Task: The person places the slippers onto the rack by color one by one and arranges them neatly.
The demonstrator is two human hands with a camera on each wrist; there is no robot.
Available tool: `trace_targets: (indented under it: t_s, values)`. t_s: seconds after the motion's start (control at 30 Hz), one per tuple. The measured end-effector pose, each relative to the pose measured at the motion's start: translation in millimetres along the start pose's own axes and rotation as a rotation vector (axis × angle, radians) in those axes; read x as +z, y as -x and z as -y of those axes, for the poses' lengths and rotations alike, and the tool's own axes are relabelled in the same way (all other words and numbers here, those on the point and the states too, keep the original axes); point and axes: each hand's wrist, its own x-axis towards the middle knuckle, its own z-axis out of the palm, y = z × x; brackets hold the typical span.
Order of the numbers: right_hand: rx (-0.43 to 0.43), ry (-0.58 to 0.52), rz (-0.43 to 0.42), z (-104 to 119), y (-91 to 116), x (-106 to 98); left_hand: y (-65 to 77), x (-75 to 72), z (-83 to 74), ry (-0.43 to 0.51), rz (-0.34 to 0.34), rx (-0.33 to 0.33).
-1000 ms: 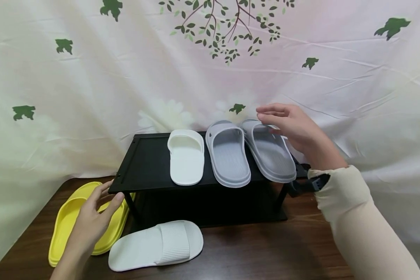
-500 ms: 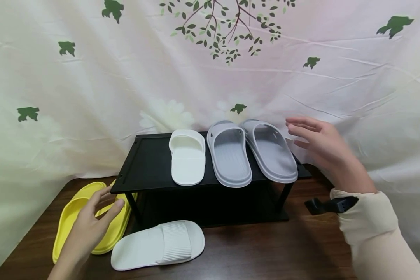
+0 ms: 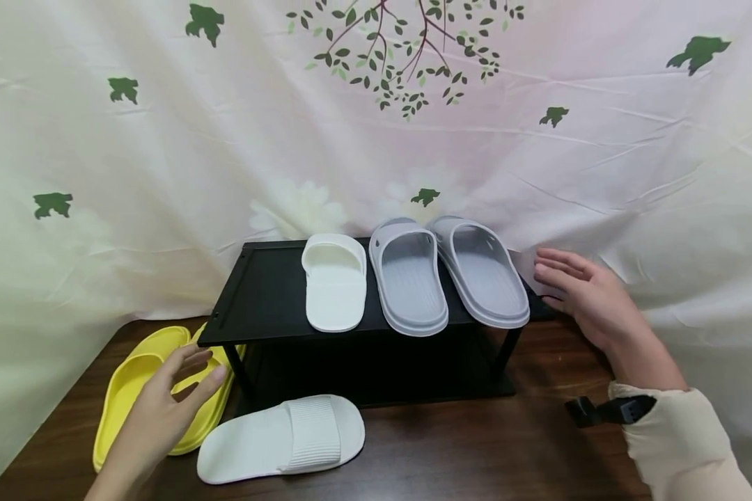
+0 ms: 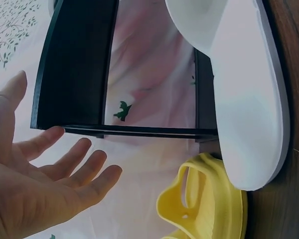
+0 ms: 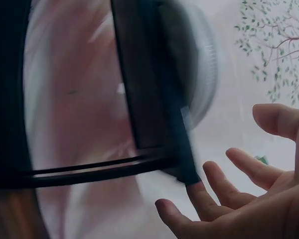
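A black two-tier shoe rack (image 3: pixel 266 289) stands at the middle. On its top shelf sit a white slipper (image 3: pixel 335 299) and a pair of grey clogs, the inner grey clog (image 3: pixel 413 285) and the outer grey clog (image 3: pixel 489 278). My left hand (image 3: pixel 163 407), fingers spread and loosely bent, is at the rack's left front corner and holds nothing; in the left wrist view a fingertip (image 4: pixel 55 132) is right at the shelf edge. My right hand (image 3: pixel 595 303) is beside the rack's right end, fingers relaxed, with fingertips (image 5: pixel 197 191) close to the shelf's corner in the right wrist view.
A pair of yellow clogs (image 3: pixel 125 386) lies left of the rack, partly behind my left hand. A white slide with a ribbed strap (image 3: pixel 244 449) lies sideways in front on the dark wooden surface (image 3: pixel 451 452). A leaf-printed curtain (image 3: pixel 182 160) hangs behind.
My right hand has moved from above the outer grey clog to the right and down, beside the rack's end. My left hand has barely shifted; the footwear stays put.
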Motion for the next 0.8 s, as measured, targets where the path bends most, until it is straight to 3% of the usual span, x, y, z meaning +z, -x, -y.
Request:
trace_targets:
  t_s: [0.13, 0.2, 0.3, 0.5, 0.8]
  values:
    - [0.041, -0.039, 0.015, -18.7, 6.3, -1.6, 1.2, 0.4, -1.1, -0.031, 0.022, -0.034]
    - [0.039, -0.100, 0.024, -27.2, 8.7, -1.2, 1.6, 0.7, -2.2, -0.051, 0.035, -0.068]
    - [0.031, -0.191, 0.038, -38.0, 10.2, -0.9, 2.7, 0.9, -2.3, -0.064, 0.043, -0.068]
    - [0.032, -0.192, 0.061, -52.2, 11.0, 0.7, 5.4, -0.7, 4.0, -0.088, 0.064, -0.081]
    - [-0.021, -0.269, 0.158, -63.4, 14.4, 2.7, 8.3, -0.4, 16.6, -0.087, 0.109, -0.124]
